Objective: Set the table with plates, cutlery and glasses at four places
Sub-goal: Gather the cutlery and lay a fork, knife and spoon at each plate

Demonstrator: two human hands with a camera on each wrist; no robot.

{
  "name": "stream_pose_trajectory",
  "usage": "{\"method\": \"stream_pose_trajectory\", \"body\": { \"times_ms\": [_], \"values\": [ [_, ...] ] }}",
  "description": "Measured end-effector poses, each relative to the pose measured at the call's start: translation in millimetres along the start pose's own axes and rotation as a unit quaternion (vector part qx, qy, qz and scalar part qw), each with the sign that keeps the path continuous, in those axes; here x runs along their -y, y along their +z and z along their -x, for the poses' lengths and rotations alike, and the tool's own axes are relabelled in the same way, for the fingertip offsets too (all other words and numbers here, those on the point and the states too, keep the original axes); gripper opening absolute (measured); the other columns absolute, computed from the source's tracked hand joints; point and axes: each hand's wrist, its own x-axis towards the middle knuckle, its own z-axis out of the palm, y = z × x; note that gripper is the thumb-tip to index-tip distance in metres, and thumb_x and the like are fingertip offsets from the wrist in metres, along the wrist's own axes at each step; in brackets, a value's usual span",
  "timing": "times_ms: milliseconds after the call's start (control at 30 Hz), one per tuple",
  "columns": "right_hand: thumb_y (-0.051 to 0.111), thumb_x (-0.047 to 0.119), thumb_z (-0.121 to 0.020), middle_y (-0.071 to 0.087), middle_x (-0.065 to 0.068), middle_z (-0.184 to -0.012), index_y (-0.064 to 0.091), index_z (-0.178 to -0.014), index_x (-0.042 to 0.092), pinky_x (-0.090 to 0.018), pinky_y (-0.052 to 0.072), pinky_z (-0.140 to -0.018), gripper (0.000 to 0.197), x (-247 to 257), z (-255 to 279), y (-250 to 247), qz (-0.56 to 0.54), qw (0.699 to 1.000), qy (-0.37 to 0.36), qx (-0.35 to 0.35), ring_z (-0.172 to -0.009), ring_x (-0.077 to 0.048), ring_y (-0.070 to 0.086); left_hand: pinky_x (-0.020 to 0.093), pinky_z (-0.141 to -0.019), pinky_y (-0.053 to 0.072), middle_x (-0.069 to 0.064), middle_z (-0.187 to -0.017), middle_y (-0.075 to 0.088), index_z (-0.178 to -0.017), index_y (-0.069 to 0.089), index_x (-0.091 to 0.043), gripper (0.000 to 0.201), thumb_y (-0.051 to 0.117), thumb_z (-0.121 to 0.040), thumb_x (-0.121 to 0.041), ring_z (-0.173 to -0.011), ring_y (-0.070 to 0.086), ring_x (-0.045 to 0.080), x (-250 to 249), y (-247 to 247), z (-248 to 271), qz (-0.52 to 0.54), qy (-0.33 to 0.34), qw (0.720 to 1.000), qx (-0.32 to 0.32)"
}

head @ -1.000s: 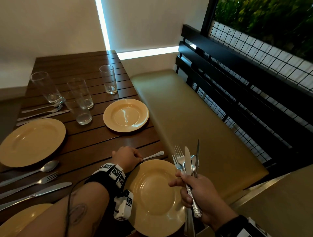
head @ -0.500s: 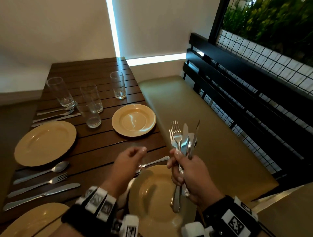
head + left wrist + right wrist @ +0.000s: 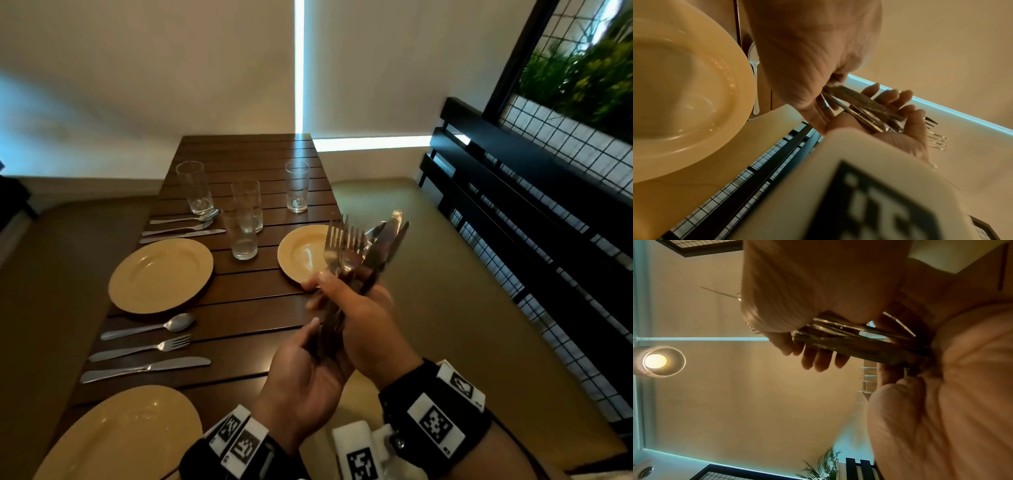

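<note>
My right hand (image 3: 356,308) grips a bundle of cutlery (image 3: 359,253), forks and knives fanned upward, above the table's right edge. My left hand (image 3: 308,366) is just below it, palm up, its thumb and fingers curled round the handle ends. In the left wrist view the left fingers (image 3: 833,81) pinch the handles (image 3: 859,104). Yellow plates lie at the far left (image 3: 161,274), far right (image 3: 298,253) and near left (image 3: 120,442). A further plate (image 3: 684,97) with a spoon (image 3: 755,78) beside it shows in the left wrist view only. Several glasses (image 3: 244,236) stand mid-table.
Spoon, fork and knife sets lie by the far left plate (image 3: 181,228) and between the left plates (image 3: 147,346). The slatted wooden table (image 3: 253,318) has an olive bench (image 3: 445,308) on its right, backed by a black rail (image 3: 513,212) and wire mesh.
My left hand has let go of the spoon beside the near right plate and come up to the bundle's handles. My right hand has lifted the bundle higher.
</note>
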Motion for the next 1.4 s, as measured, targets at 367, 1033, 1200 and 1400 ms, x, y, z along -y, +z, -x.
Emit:
{"method": "stream_pose_trajectory", "body": {
  "times_ms": [367,1033,1200,1400],
  "values": [
    [0.070,-0.002,-0.083,0.071,-0.012,-0.123,0.067,-0.119,-0.002,-0.044,0.055,-0.100,0.036,7,-11,-18,-0.023,0.989,0.093,0.109,-0.115,-0.028,0.068,0.021,-0.036,0.038,0.014,-0.074,0.055,-0.110,0.066,-0.001,0.029,0.052,-0.093,-0.021,-0.051,0.048,0.016,-5,-9,7,-0.077,-0.025,0.995,-0.061],
    [0.055,0.026,-0.102,0.046,-0.003,-0.059,0.056,-0.088,0.010,-0.026,0.029,-0.044,0.021,-63,61,-61,-0.111,0.935,0.333,-0.046,-0.043,-0.012,0.032,0.019,-0.056,0.047,-0.003,-0.084,0.072,-0.099,0.068,-0.030,0.021,0.058,-0.098,-0.049,-0.060,0.061,-0.003,-7,-7,17,-0.696,0.162,0.693,-0.095],
    [0.056,0.031,-0.101,0.056,-0.006,-0.062,0.062,-0.097,0.006,-0.028,0.035,-0.045,0.025,-59,81,-69,-0.061,0.935,0.348,-0.021,-0.043,-0.015,0.041,0.021,-0.054,0.044,-0.004,-0.066,0.064,-0.090,0.072,-0.016,0.030,0.056,-0.103,-0.037,-0.046,0.051,-0.003,0,7,-3,-0.780,0.128,0.610,-0.050],
    [0.050,0.026,-0.105,0.061,-0.007,-0.066,0.062,-0.109,0.000,-0.026,0.033,-0.042,0.030,-51,99,-92,-0.043,0.945,0.324,-0.016,-0.042,-0.013,0.039,0.021,-0.040,0.041,0.011,-0.071,0.062,-0.095,0.070,-0.002,0.025,0.059,-0.103,-0.023,-0.042,0.053,0.005,-24,16,-9,-0.634,0.201,0.733,-0.142]
  ]
}}
